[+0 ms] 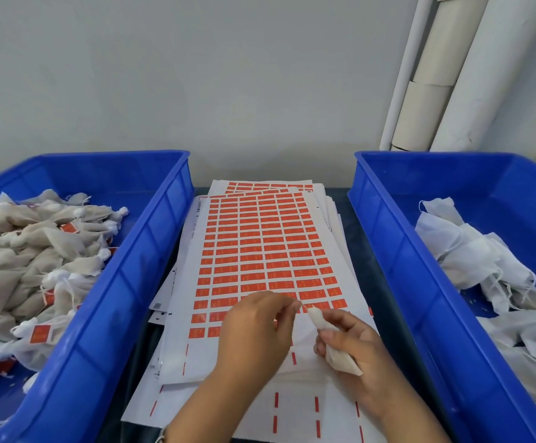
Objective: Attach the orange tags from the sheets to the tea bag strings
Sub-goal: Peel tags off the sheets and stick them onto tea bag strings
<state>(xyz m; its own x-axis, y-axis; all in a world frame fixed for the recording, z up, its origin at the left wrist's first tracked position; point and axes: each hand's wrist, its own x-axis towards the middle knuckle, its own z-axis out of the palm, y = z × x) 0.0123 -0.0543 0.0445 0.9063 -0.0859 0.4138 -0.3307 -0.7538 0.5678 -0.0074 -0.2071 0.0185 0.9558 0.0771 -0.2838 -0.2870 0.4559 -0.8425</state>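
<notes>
Orange tags (262,251), top sheet (349,302): left hand (254,334) pinches something small at sheet's near rows, prob. string or tag. Right hand (353,343) grips tea bag (334,340). Step: tagging; next needs tag folded over string.

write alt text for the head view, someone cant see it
A person's right hand holds a tea bag while the left hand pinches at its string over a sheet of orange tags, between a left bin of tagged bags and a right bin of untagged ones.

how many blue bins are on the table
2. One blue bin sits left of the tag sheets, holding tagged tea bags; the other blue bin sits right, holding untagged bags. Neither is fully in frame.
</notes>
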